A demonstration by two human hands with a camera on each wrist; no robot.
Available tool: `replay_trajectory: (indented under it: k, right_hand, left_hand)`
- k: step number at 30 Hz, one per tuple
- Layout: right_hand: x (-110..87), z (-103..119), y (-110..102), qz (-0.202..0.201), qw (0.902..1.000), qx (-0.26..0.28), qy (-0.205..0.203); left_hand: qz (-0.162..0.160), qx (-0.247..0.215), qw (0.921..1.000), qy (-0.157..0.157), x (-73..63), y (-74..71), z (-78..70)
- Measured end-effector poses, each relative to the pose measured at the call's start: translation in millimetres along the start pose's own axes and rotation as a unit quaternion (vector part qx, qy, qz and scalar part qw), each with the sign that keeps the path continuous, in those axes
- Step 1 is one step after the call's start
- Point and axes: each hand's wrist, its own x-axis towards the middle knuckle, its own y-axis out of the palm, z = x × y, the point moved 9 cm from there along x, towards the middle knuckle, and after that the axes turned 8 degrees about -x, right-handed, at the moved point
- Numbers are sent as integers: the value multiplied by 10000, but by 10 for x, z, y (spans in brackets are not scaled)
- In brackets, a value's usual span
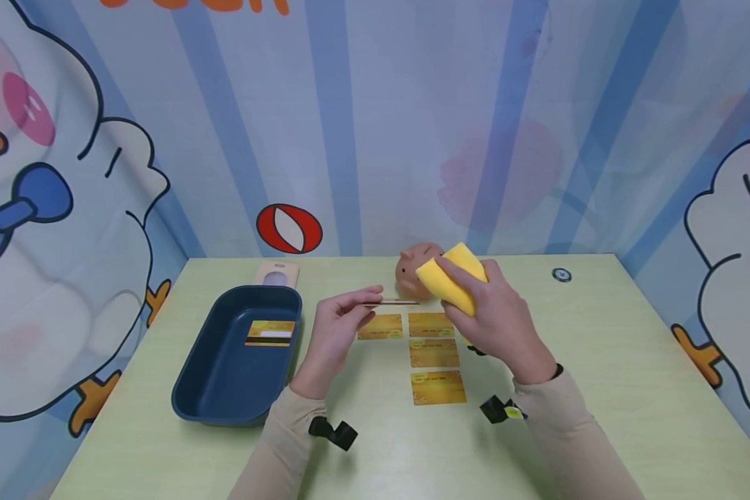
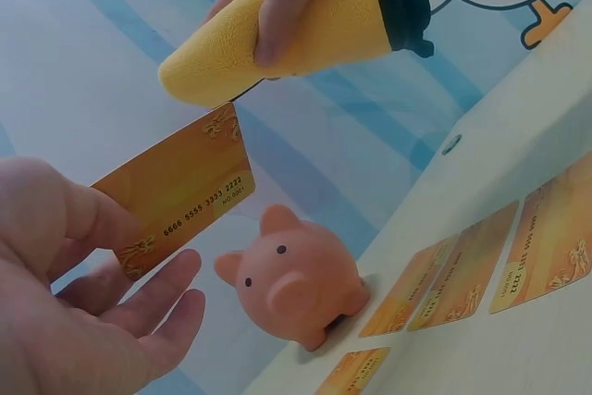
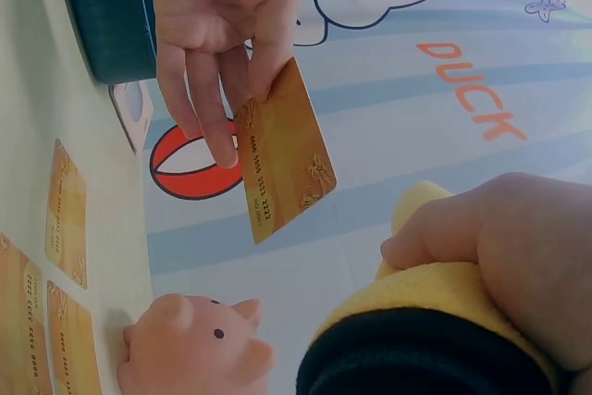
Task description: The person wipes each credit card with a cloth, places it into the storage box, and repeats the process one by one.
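Pale table (image 1: 606, 396) below; gold card (image 2: 190, 182) pinched by left hand (image 1: 332, 332), likely light, stiff, slick, best edge-held; yellow cloth (image 2: 333, 34), likely soft, gripped by right hand (image 1: 505, 321).

The place looks like a small booth dressed for recording; whether it stands in a lab, an office or a home cannot be told. A blue-striped sheet (image 1: 406, 104) rises directly behind the table (image 1: 600, 417) and continues along both sides, its creases showing that it is hanging fabric. Large cartoon ducks (image 1: 56, 312) are printed at left and right, a red-and-white ball (image 1: 312, 229) appears low at the back, and orange lettering (image 3: 472, 94) reads "DUCK" in the right wrist view. The table has a pale, plain top. Black blocks (image 1: 344, 435) at both sleeves (image 1: 281, 444) look like wearable recording gear.
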Motion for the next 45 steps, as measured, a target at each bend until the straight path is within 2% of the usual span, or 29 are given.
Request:
replay_trajectory:
  k: [9, 17, 27, 33, 40, 45]
  right_hand:
    - [0, -4, 5, 11, 10000, -24, -2]
    - [-4, -2, 9, 33, 10000, -21, 2]
    - [-4, 2, 4, 15, 10000, -43, 15]
    - [-11, 9, 18, 32, 10000, 6, 10]
    - [-16, 40, 50, 117, 9999, 59, 14]
    - [-17, 112, 78, 101, 9999, 4, -123]
  left_hand:
    - [102, -85, 9999, -68, -5, 33, 0]
    - [590, -213, 9980, -64, -15, 89, 26]
    - [1025, -209, 9944, -124, -29, 165, 14]
    - [1035, -101, 9943, -232, -38, 164, 33]
    - [1042, -349, 9934, -317, -27, 152, 57]
    - [1083, -370, 9928, -359, -15, 159, 65]
